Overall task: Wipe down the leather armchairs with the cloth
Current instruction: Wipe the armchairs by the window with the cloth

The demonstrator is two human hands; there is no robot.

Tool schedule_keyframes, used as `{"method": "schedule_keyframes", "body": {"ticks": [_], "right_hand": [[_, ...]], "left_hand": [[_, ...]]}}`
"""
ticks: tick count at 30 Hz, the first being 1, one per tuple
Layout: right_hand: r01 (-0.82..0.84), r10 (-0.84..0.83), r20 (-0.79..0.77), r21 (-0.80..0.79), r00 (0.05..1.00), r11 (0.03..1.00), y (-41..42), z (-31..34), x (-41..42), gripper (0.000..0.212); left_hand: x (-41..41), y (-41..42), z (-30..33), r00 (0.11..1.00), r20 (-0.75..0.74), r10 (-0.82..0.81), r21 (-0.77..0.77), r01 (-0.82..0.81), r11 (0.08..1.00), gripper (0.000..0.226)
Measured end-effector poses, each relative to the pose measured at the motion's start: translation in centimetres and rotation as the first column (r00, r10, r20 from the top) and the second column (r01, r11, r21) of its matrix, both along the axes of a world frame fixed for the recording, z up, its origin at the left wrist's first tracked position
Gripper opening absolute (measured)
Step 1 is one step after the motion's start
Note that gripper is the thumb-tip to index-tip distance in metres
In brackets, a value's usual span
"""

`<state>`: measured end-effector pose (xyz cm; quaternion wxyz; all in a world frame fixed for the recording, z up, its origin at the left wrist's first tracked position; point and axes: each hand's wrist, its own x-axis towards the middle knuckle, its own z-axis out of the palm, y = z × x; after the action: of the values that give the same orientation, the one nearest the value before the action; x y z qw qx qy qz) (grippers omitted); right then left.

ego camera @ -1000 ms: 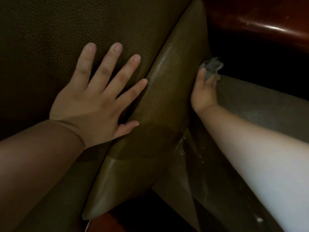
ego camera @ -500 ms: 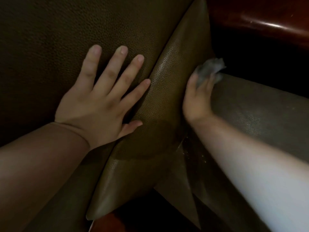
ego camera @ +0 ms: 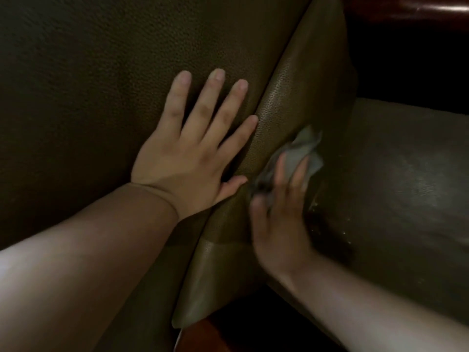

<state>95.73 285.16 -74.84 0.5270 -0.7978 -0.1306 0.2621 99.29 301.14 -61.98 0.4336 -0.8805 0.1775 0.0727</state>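
Left hand (ego camera: 187, 153): flat on the dark leather back cushion (ego camera: 101, 85), fingers spread and straight, thumb tucked at the cushion's edge just beside the seam; placed much as a second ago, holding nothing, bracing the cushion aside.

Right hand (ego camera: 276, 214): drawn back down the gap from the far end of the seam, now just beside the left thumb; motion-blurred, so mid-stroke by the look of it.

Grip on cloth: fingers laid fairly straight over the grey cloth (ego camera: 302, 151), pressing it against the leather; whether the thumb pinches it underneath cannot be told.

Cloth position: bunched under and beyond the right fingertips, wedged in the crease between the raised olive cushion edge (ego camera: 276, 102) and the armrest (ego camera: 406, 174); earlier further up the seam, near the dark far corner.

Armrest surface: dull sheen with a few pale specks beside the crease, to the right of the cloth.

Beyond the armchair: reddish polished wood (ego camera: 431, 6) at the top corner, past the seam's far end.

Meaning for task: one pull along the crease probably nearly complete; specks on the armrest likely not yet wiped, so a pass there seems due.
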Motion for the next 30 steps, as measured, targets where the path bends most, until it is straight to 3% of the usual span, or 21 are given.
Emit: {"method": "schedule_keyframes", "body": {"ticks": [2, 4, 6, 8, 10, 12, 15, 16, 18, 21, 23, 25, 28, 30], "right_hand": [[-0.214, 0.217, 0.020, -0.095, 0.976, 0.972, -1.5, -0.4, -2.9, 0.070], [-0.208, 0.221, 0.100, -0.126, 0.970, 0.970, -1.4, -2.1, -0.2, 0.077], [0.024, -0.021, 0.051, -0.060, 0.998, 0.998, -0.4, -2.7, 5.1, 0.076], [0.253, -0.254, -0.075, -0.018, 0.964, 0.967, 0.9, -2.2, 9.8, 0.069], [0.307, -0.307, 0.037, 0.008, 0.951, 0.952, 2.0, -1.3, 9.0, 0.069], [0.176, -0.174, 0.175, 0.002, 0.969, 0.984, 2.4, -0.7, 2.6, 0.074], [-0.177, 0.200, 0.106, -0.195, 0.974, 0.965, 0.9, 1.3, -10.8, 0.076], [-0.227, 0.240, 0.042, -0.209, 0.970, 0.951, 0.4, 1.6, -12.5, 0.077], [-0.223, 0.228, -0.004, -0.233, 0.974, 0.947, 0.3, 1.1, -11.0, 0.079], [0.050, -0.041, 0.059, -0.149, 0.997, 0.988, 0.9, 0.2, -4.5, 0.075], [0.122, -0.119, 0.028, -0.138, 0.992, 0.983, 1.1, 0.2, -4.8, 0.075], [0.022, -0.025, -0.021, -0.129, 0.999, 0.991, 1.2, 0.9, -10.3, 0.081], [-0.288, 0.277, -0.080, -0.293, 0.957, 0.912, 0.8, 1.2, -19.2, 0.089], [-0.273, 0.256, -0.098, -0.288, 0.962, 0.918, 1.3, -0.1, -19.4, 0.089]], "left_hand": [[0.1, -0.2, 0.0, 1.000, 0.009, -0.011, 0.033, 0.011, 0.999, 0.089], [0.2, -0.2, 0.2, 1.000, 0.014, -0.010, 0.030, 0.009, 1.000, 0.087], [0.1, -0.3, 0.1, 1.000, 0.028, -0.010, 0.027, 0.010, 1.000, 0.085], [0.3, -0.4, 0.0, 1.000, 0.020, -0.010, 0.028, 0.009, 1.000, 0.082], [0.2, -0.5, 0.3, 0.999, 0.034, -0.018, 0.040, 0.017, 0.999, 0.077], [-0.1, -0.7, 0.4, 0.997, 0.074, 0.009, 0.037, -0.012, 0.999, 0.076], [-1.8, -2.9, 1.0, 0.978, 0.155, 0.137, 0.009, -0.141, 0.990, 0.076], [-3.2, -3.3, 0.9, 0.966, 0.176, 0.189, -0.013, -0.190, 0.982, 0.075], [-8.7, -3.3, 0.4, 0.962, 0.136, 0.238, -0.051, -0.234, 0.971, 0.072], [-18.6, -2.3, 0.8, 0.969, 0.016, 0.247, -0.013, -0.247, 0.969, 0.073], [-20.9, -2.0, 0.4, 0.964, 0.006, 0.266, -0.019, -0.266, 0.964, 0.076], [-20.7, -2.2, -0.1, 0.961, 0.041, 0.274, -0.007, -0.274, 0.962, 0.077], [-20.6, -1.6, -0.9, 0.972, 0.081, 0.222, 0.031, -0.225, 0.974, 0.075], [-20.8, -1.2, -1.0, 0.976, 0.082, 0.199, 0.021, -0.202, 0.979, 0.074]]}}
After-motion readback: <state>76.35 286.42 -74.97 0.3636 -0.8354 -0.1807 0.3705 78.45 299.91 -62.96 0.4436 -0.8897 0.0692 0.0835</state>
